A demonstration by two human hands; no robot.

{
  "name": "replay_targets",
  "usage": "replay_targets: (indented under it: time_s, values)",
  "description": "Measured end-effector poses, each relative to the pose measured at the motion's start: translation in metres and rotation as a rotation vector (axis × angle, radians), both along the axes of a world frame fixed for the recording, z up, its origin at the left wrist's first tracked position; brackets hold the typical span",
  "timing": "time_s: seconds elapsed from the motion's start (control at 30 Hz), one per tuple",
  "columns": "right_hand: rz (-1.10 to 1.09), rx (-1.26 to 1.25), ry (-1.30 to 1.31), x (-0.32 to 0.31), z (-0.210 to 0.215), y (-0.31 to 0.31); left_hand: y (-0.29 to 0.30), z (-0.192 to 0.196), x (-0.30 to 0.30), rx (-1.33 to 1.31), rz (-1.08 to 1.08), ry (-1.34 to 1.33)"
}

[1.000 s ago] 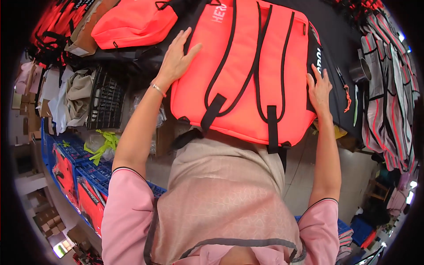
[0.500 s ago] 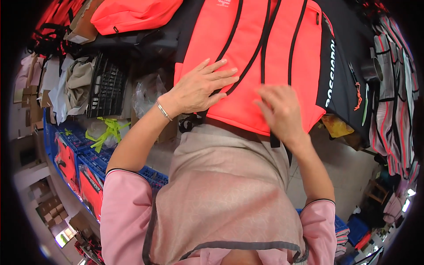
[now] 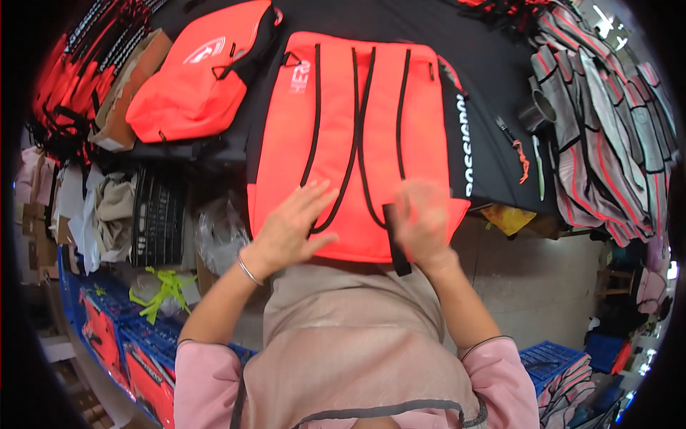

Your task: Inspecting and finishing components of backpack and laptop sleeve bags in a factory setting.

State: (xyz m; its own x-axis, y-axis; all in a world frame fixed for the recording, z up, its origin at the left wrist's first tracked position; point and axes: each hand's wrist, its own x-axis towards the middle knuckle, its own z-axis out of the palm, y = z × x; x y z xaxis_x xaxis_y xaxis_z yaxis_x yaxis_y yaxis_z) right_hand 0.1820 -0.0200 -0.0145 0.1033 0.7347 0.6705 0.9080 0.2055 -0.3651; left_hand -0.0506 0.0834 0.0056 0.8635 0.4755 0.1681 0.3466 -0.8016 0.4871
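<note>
A bright coral-red backpack (image 3: 286, 150) with black side panels lies on the black-covered table, straps up, its bottom edge hanging over the near side against my apron. Two black-edged shoulder straps (image 3: 334, 114) run down its face. My left hand (image 3: 289, 225) rests flat on the lower left of the pack, fingers spread, beside the end of the left strap. Over the lower right, my right hand (image 3: 421, 225) is smeared by motion, next to a short black webbing end (image 3: 398, 247); its fingers cannot be made out clearly.
Another coral bag (image 3: 193, 86) lies at the back left, by a cardboard box (image 3: 132, 86). On the right are a metal cup (image 3: 536, 111), a small tool with an orange cord (image 3: 518, 151) and a pile of grey pieces with red edging (image 3: 579, 143). Blue crates (image 3: 547, 361) stand below.
The view has shifted, so more of the backpack's top and the table shows. My left hand stays on the pack's lower left. My right hand keeps moving near the right strap's lower end.
</note>
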Motion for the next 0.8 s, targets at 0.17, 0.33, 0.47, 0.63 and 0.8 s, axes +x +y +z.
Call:
replay_targets:
  time_s: [0.17,0.33,0.47,0.63,0.8]
  values:
    - [-0.592,-0.324,0.228,0.091,-0.023,-0.008,-0.048,0.004,0.057,0.274,0.037,0.46]
    - [-0.521,-0.294,0.451,0.087,-0.033,-0.004,-0.057,-0.056,0.049,0.567,0.114,0.41]
    - [-0.479,-0.214,0.586,0.107,-0.039,-0.003,-0.057,-0.048,0.046,0.516,0.07,0.275]
    - [0.03,-0.38,1.392,0.131,0.006,-0.011,-0.048,-0.024,0.032,0.556,-0.078,0.192]
    - [0.292,-0.406,1.373,0.146,0.083,0.022,0.004,0.084,0.008,0.323,-0.149,0.118]
